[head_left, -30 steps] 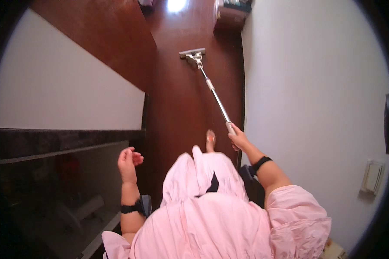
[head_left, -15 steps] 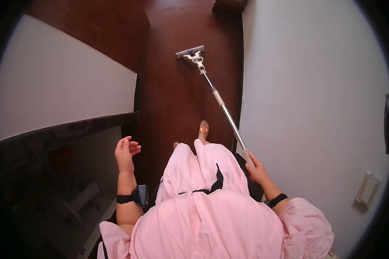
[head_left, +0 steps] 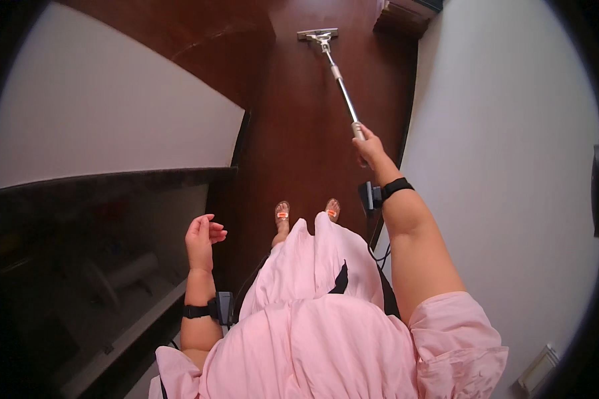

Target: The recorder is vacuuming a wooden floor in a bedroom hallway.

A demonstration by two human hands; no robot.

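Observation:
My right hand [head_left: 370, 146] is closed round the upper end of a flat mop's pole [head_left: 345, 95], with the arm stretched forward. The pole is silver with pale grip sections and slants away, far and slightly left. At its far end the mop head [head_left: 317, 34], a narrow pale bar, rests on the dark red-brown floor [head_left: 306, 126]. My left hand [head_left: 203, 241] hangs in the air at the left with fingers loosely bent and apart, holding nothing. It is nearest to the dark ledge on that side.
A white wall [head_left: 506, 153] runs along the right. To the left stand a low white wall [head_left: 126, 113] with a dark ledge [head_left: 113, 179] and a brown wooden surface [head_left: 180, 50]. A dark brown piece of furniture [head_left: 406, 16] juts in at the far right. My sandalled feet [head_left: 283, 213] are on the floor.
My right arm has reached forward, pushing the mop farther away and slightly right. Both feet now show side by side. The left hand stays about where it was.

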